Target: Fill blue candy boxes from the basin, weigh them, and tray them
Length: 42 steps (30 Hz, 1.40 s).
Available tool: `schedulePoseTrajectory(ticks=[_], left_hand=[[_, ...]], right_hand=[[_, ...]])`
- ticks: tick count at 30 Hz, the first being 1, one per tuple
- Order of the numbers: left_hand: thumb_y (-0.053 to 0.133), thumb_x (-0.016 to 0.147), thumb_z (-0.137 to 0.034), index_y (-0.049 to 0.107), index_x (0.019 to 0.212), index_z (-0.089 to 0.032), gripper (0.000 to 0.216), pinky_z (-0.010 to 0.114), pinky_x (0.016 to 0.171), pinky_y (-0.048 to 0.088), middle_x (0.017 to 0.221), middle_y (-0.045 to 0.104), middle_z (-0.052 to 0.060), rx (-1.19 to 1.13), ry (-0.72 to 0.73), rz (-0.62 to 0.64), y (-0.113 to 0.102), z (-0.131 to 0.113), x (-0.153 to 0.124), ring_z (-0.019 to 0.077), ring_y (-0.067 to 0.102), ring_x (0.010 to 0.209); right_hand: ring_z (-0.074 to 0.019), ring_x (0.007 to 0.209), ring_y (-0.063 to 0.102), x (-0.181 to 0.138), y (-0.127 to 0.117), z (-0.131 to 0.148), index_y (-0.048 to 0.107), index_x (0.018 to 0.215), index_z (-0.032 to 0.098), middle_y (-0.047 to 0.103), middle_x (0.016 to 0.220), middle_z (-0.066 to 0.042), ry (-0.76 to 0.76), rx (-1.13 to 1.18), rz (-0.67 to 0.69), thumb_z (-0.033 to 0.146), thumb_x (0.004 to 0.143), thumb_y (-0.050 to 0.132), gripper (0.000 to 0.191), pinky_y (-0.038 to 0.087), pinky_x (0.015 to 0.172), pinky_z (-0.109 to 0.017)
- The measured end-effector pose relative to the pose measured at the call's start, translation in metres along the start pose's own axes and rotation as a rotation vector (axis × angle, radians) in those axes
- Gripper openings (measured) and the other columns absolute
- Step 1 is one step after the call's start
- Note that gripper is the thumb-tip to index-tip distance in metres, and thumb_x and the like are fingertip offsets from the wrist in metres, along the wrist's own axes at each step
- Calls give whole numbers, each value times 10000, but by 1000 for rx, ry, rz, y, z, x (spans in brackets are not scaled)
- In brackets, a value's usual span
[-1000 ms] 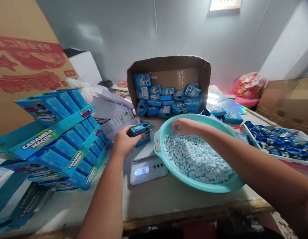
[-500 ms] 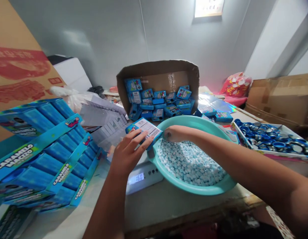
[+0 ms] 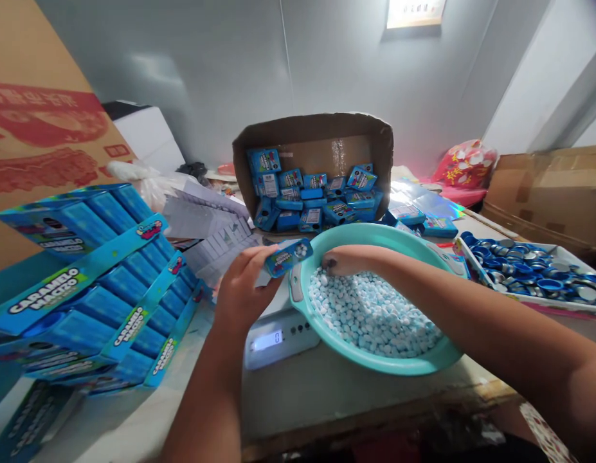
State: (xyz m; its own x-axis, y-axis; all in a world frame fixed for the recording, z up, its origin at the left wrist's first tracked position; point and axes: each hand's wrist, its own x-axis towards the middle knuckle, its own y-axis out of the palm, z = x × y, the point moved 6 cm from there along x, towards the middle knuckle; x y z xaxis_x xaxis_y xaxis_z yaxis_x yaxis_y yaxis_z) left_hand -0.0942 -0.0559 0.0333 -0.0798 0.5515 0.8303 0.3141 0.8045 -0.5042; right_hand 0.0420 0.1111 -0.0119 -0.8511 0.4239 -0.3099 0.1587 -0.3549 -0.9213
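My left hand [image 3: 244, 283] grips a small blue candy box [image 3: 288, 257] over the digital scale [image 3: 285, 337], whose display reads 0. A printed side with white candies faces up, and a narrow part of the box is hidden by my fingers. My right hand [image 3: 343, 260] dips into the turquoise basin [image 3: 389, 366], its fingers curled down at the left edge of the heap of small white and pale blue candies [image 3: 375, 315]. What those fingers hold, if anything, is hidden.
Behind the basin, an open cardboard box [image 3: 312, 132] holds several blue candy boxes. Stacked blue display trays [image 3: 90, 289] stand at left. A tray of blue and silver lids [image 3: 539, 270] lies at right, near a large carton [image 3: 548, 193]. Papers [image 3: 206, 218] lie behind the scale.
My left hand has lifted and turned the candy box, so a different side shows. The scale reading went from 160 to 0. My right hand stays at the candies.
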Motion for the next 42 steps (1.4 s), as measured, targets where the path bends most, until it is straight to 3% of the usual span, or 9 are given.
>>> schedulePoseTrajectory(ticks=[3, 5, 8, 10, 12, 16, 22, 33, 42], left_hand=[[787, 757, -421, 655, 1193, -232, 493, 382, 939, 558, 1167, 691, 86, -219, -393, 3, 5, 32, -2, 258, 674, 1067], [824, 688, -439, 646, 1162, -205, 558, 397, 914, 556, 1109, 704, 88, -376, -642, 80, 14, 56, -9, 260, 688, 1005], [881, 558, -393, 665, 1060, -169, 591, 449, 919, 541, 990, 727, 91, -484, -848, 257, 23, 77, -19, 280, 694, 945], [891, 528, -392, 651, 1093, -165, 655, 457, 898, 547, 1022, 730, 106, -522, -882, 314, 22, 81, -21, 288, 697, 957], [889, 547, -427, 612, 1190, -177, 743, 431, 909, 542, 1149, 709, 129, -583, -887, 258, 16, 80, -19, 288, 680, 1058], [829, 642, -538, 628, 1189, -191, 678, 354, 923, 507, 1241, 676, 127, -796, -915, -22, 1, 78, -13, 264, 631, 1189], [741, 718, -550, 695, 963, -176, 450, 322, 820, 524, 975, 717, 80, -848, -959, -353, -10, 87, -13, 204, 685, 960], [679, 784, -464, 716, 870, -169, 309, 290, 746, 548, 864, 708, 50, -907, -1067, -450, -12, 90, -15, 167, 691, 848], [699, 758, -493, 715, 868, -172, 340, 288, 735, 536, 870, 702, 50, -874, -1059, -426, -12, 92, -16, 168, 683, 839]], right_hand=[[-176, 849, 626, -1, -1, 1, 739, 1092, 148, 741, 1037, -64, -13, -5, 18, 184, 891, 587, 255, 435, 715, -234], [-182, 877, 627, -2, -1, 1, 727, 1130, 138, 734, 1079, -78, -18, -8, 19, 202, 901, 592, 273, 431, 723, -238], [-200, 899, 630, -2, -1, 1, 711, 1173, 131, 724, 1122, -95, -26, -13, 23, 224, 911, 594, 301, 426, 718, -252], [-204, 873, 633, -1, 0, 0, 721, 1141, 132, 730, 1081, -92, -41, -13, 40, 235, 907, 600, 283, 426, 706, -259], [-206, 860, 632, -1, 1, -1, 723, 1129, 136, 731, 1061, -87, -54, -16, 47, 244, 902, 607, 277, 428, 708, -267], [-219, 908, 625, 0, -2, -5, 695, 1206, 147, 717, 1114, -85, -50, -28, 41, 278, 863, 682, 368, 428, 738, -272], [-202, 843, 634, 2, 1, -12, 724, 1178, 177, 730, 1029, -55, -15, -9, 105, 304, 794, 742, 405, 416, 679, -255], [-157, 662, 619, 0, 6, -16, 766, 1028, 158, 722, 751, -36, 24, 74, 178, 258, 797, 715, 257, 393, 608, -241], [-162, 670, 644, -1, 7, -18, 748, 1069, 142, 718, 734, -43, 41, 117, 208, 266, 797, 719, 300, 417, 639, -240]])
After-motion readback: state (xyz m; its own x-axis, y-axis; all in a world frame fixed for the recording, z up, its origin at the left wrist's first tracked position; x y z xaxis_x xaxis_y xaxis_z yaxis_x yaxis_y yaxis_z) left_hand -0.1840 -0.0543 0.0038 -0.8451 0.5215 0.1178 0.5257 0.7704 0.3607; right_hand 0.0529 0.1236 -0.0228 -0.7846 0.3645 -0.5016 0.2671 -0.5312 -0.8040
